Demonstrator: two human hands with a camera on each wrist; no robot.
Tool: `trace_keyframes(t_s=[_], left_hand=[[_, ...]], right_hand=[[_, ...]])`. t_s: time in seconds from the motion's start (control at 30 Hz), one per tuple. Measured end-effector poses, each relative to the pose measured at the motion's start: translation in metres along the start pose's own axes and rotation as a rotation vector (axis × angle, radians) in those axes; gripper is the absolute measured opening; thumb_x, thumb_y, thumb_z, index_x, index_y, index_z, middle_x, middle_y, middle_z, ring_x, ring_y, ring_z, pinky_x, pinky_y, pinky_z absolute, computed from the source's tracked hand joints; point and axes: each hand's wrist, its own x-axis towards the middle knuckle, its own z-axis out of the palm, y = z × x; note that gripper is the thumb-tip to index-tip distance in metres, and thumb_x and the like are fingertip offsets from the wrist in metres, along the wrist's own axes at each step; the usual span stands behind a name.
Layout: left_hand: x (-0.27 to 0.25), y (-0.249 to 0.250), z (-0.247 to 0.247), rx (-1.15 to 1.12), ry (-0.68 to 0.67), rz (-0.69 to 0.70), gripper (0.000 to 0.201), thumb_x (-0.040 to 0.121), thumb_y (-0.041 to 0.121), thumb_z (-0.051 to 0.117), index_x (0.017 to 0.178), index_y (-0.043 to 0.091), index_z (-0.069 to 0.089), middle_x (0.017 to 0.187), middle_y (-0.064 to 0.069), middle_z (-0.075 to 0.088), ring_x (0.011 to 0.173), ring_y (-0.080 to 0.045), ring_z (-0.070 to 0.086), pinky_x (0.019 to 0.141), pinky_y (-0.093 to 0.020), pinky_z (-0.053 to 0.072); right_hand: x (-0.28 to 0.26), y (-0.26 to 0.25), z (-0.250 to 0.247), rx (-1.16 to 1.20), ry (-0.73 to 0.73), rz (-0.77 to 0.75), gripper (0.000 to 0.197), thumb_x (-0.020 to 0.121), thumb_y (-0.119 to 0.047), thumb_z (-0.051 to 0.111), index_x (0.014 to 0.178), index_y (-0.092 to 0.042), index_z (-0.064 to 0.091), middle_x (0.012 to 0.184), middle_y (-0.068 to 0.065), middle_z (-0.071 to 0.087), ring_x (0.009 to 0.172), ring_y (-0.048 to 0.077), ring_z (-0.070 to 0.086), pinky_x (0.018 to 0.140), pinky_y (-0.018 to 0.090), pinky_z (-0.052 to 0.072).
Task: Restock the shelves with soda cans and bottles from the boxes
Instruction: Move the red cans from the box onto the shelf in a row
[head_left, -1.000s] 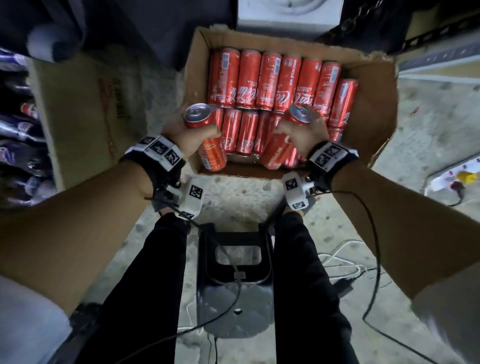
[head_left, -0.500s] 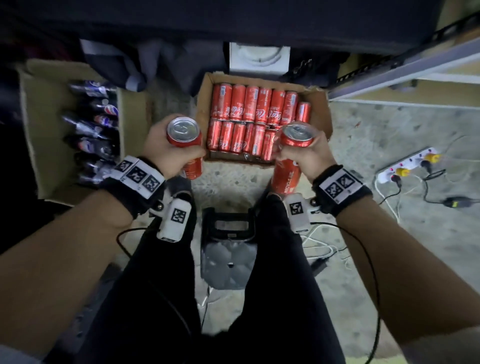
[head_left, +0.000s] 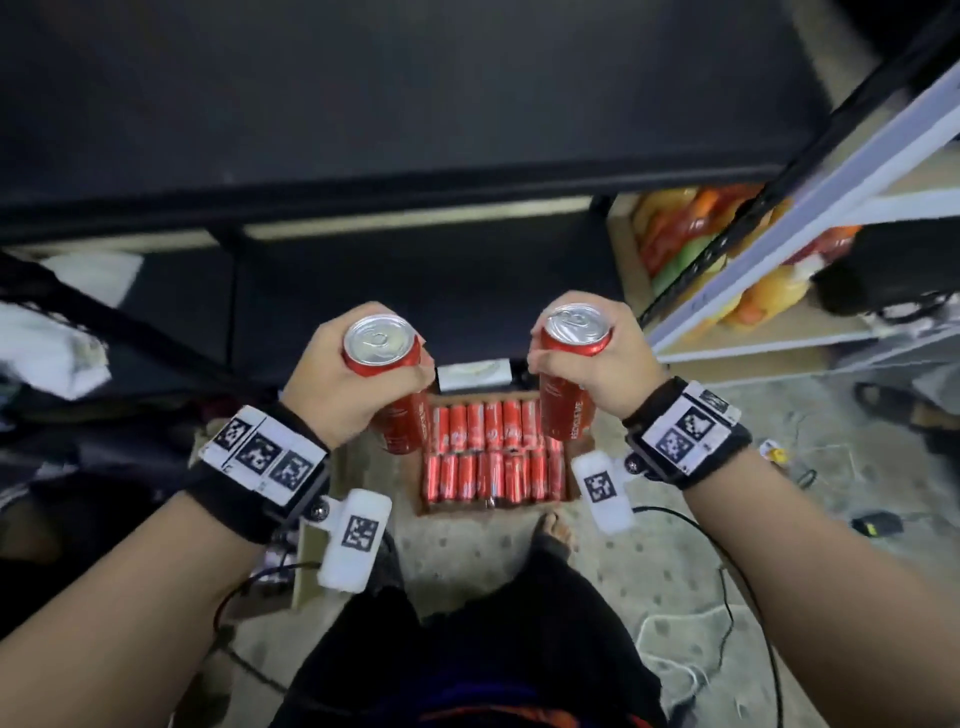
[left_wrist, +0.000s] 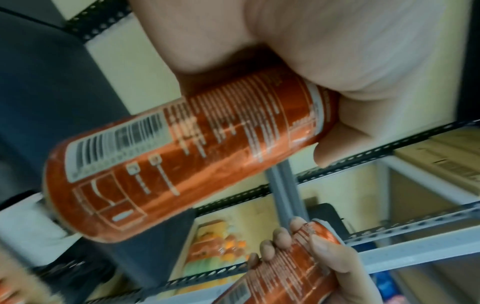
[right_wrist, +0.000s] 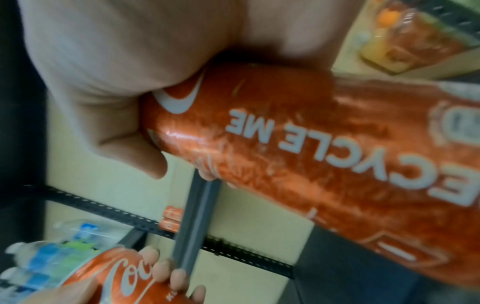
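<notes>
Cans (head_left: 491, 452) in box (head_left: 423, 506) on floor (head_left: 810, 525), below shelves (head_left: 779, 234)

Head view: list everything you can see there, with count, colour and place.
Held cans: two, red; left can, right can.
Box of cans: one, cardboard, on the floor below the hands; red cans in two rows, count unclear.
Dark shelf top: one, black, ahead.
White shelf rack: one, at right.
Packaged drinks: orange, yellow, green, on the rack; count unclear.
Cables: dark, floor at right.
Hands: left hand and right hand, fingers wrapped round the cans.
</notes>
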Motion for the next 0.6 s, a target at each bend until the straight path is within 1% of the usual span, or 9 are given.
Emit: trace_keyframes(t_s=[0.03,0.07,0.1,0.23,0.33,0.4,0.47,0.53,0.6], left_hand=[[0.002,0.021,0.001,0.002,0.01,0.043,0.041,0.062,0.021,0.079,0.089,-0.004,0.061,0.088,-0.021,0.071,0.085,-0.033,0.07,0.08,-0.039,0.057],[0.005,0.04,0.001,0.006,0.027,0.082,0.041,0.063,0.021,0.078,0.089,-0.005,0.061,0.088,-0.021,0.071,0.085,-0.032,0.069,0.08,-0.035,0.056],[0.008,0.057,0.001,0.005,0.047,0.116,0.04,0.063,0.021,0.078,0.09,-0.004,0.061,0.088,-0.02,0.071,0.086,-0.033,0.069,0.081,-0.035,0.056],[0.023,0.112,0.001,-0.049,0.166,0.242,0.035,0.066,0.02,0.078,0.093,0.005,0.061,0.089,-0.021,0.07,0.088,-0.04,0.068,0.084,-0.044,0.055],[0.03,0.139,0.004,-0.144,0.311,0.323,0.039,0.071,0.02,0.08,0.099,0.011,0.054,0.085,-0.023,0.066,0.081,-0.039,0.068,0.082,-0.047,0.055],[0.032,0.152,0.004,-0.199,0.393,0.364,0.044,0.073,0.027,0.086,0.099,0.016,0.052,0.086,-0.031,0.059,0.076,-0.037,0.067,0.078,-0.048,0.056],[0.036,0.165,-0.001,-0.22,0.439,0.382,0.052,0.07,0.04,0.09,0.099,0.019,0.052,0.09,-0.039,0.053,0.075,-0.036,0.067,0.077,-0.049,0.057],[0.042,0.175,-0.011,-0.231,0.48,0.39,0.056,0.066,0.045,0.09,0.099,0.02,0.052,0.092,-0.039,0.052,0.075,-0.036,0.067,0.079,-0.05,0.058],[0.052,0.182,-0.029,-0.23,0.507,0.398,0.059,0.065,0.045,0.091,0.1,0.018,0.052,0.093,-0.036,0.053,0.077,-0.038,0.069,0.082,-0.053,0.057]], right_hand=[[0.003,-0.017,-0.007,-0.005,-0.003,-0.051,0.025,0.067,-0.015,0.083,0.084,-0.007,0.066,0.08,0.011,0.071,0.075,0.026,0.069,0.076,0.043,0.057],[0.007,-0.032,-0.013,-0.016,-0.009,-0.098,0.024,0.068,-0.014,0.082,0.085,-0.007,0.066,0.08,0.01,0.071,0.075,0.026,0.069,0.076,0.043,0.057],[0.012,-0.046,-0.02,-0.027,-0.02,-0.141,0.024,0.069,-0.014,0.082,0.085,-0.006,0.066,0.08,0.01,0.071,0.076,0.026,0.069,0.077,0.044,0.058],[0.039,-0.104,-0.043,-0.047,-0.057,-0.3,0.024,0.07,-0.016,0.082,0.085,-0.006,0.066,0.083,0.01,0.07,0.078,0.029,0.068,0.079,0.051,0.056],[0.061,-0.141,-0.059,-0.017,-0.101,-0.4,0.028,0.072,-0.016,0.083,0.087,-0.003,0.063,0.083,0.013,0.068,0.077,0.031,0.067,0.078,0.052,0.056],[0.079,-0.16,-0.062,0.034,-0.13,-0.43,0.035,0.072,-0.013,0.084,0.091,-0.001,0.057,0.081,0.021,0.066,0.074,0.04,0.064,0.076,0.055,0.055],[0.097,-0.178,-0.061,0.077,-0.152,-0.433,0.042,0.072,-0.013,0.086,0.094,-0.003,0.051,0.082,0.027,0.064,0.074,0.046,0.062,0.074,0.059,0.053],[0.116,-0.193,-0.056,0.082,-0.167,-0.453,0.047,0.071,-0.017,0.088,0.095,-0.005,0.05,0.084,0.029,0.062,0.075,0.048,0.062,0.074,0.061,0.053],[0.136,-0.207,-0.046,0.065,-0.164,-0.475,0.05,0.071,-0.022,0.089,0.097,-0.006,0.05,0.087,0.028,0.063,0.076,0.046,0.063,0.075,0.061,0.054]])
